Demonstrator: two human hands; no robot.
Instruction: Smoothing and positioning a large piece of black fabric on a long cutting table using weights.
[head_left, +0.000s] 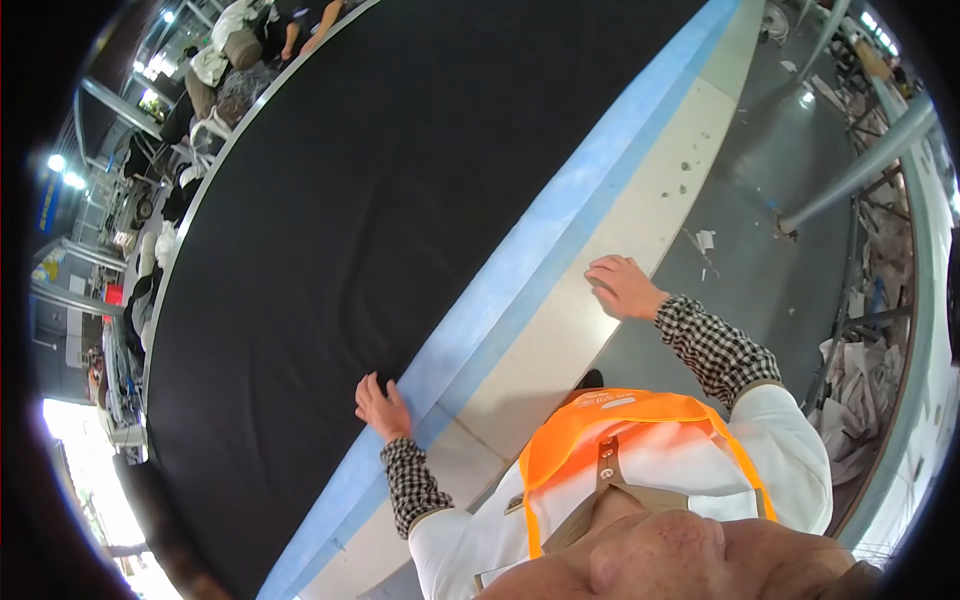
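A broad sheet of black fabric (390, 202) covers most of a long table, with faint wrinkles in it. Light blue sheet material (517, 262) shows as a strip along the fabric's near edge, above the bare pale tabletop (547, 322). My left hand (384, 409) lies at the border of the black fabric and the blue strip, fingers spread over the black. Over the pale tabletop near its edge is my right hand (622, 286), fingers slightly bent, holding nothing visible. Both forearms wear black-and-white checked sleeves.
A metal pole (862, 161) rises from the grey floor (757, 277), where paper scraps lie. Further right, crumpled material (855, 405) is heaped under another table (926, 315). Beyond the far table edge are bundled fabrics, metal frames and parts of other people at the top left.
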